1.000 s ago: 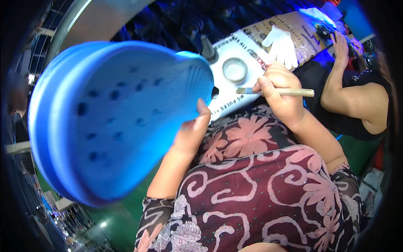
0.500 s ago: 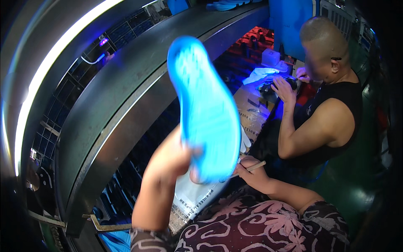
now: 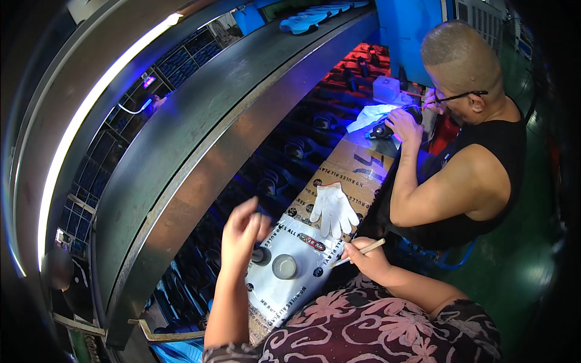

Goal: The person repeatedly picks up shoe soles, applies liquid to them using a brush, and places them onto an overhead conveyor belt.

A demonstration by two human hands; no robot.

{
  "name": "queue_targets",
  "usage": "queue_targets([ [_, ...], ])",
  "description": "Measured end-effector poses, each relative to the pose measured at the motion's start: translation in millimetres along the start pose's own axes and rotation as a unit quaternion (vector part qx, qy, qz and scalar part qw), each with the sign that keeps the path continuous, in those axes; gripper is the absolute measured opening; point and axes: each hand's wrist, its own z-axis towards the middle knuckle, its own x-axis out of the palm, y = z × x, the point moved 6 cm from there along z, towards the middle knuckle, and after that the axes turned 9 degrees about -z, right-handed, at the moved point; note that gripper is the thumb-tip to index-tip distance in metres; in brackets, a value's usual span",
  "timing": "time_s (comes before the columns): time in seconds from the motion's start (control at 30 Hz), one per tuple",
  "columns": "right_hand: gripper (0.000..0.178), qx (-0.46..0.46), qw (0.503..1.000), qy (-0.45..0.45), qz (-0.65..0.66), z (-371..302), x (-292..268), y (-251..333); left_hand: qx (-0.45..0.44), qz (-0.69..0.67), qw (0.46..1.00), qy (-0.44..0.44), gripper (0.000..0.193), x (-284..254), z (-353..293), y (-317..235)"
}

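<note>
My left hand (image 3: 245, 236) is raised over the left edge of the narrow bench (image 3: 272, 299). Its fingers are loosely bent, partly blurred and apart, with nothing between them. Close by stand a small round cup (image 3: 284, 267) with greyish contents and a dark, short cylindrical object (image 3: 261, 256). At the bench's right edge, my right hand (image 3: 368, 261) grips a slim wooden-handled brush (image 3: 372, 246), tilted, its thin tip pointing down-left; the bristles are not clear. Beyond the cup lies a white knit glove (image 3: 333, 209).
A long curved conveyor (image 3: 200, 124) with a metal edge runs along the left, several blue soles (image 3: 302, 21) at its far end. Dark shoe parts (image 3: 296, 148) lie below. A co-worker (image 3: 460, 139) sits at the right, handling a dark shoe under violet light.
The blurred blue sole that my left hand held up is out of that hand, and I cannot tell where it went. My right hand still holds the brush.
</note>
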Motion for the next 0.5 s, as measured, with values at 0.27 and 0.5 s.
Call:
queue_targets([
  [0.27, 0.028, 0.06, 0.993, 0.093, 0.05, -13, 60, 8, -0.243, 0.598, 0.701, -0.305, 0.063, -283, -360, 88],
  [0.5, 0.033, 0.043, 0.987, 0.154, 0.012, -18, 98, 33, -0.301, 0.524, 0.713, -0.355, 0.042, -302, -416, 161],
])
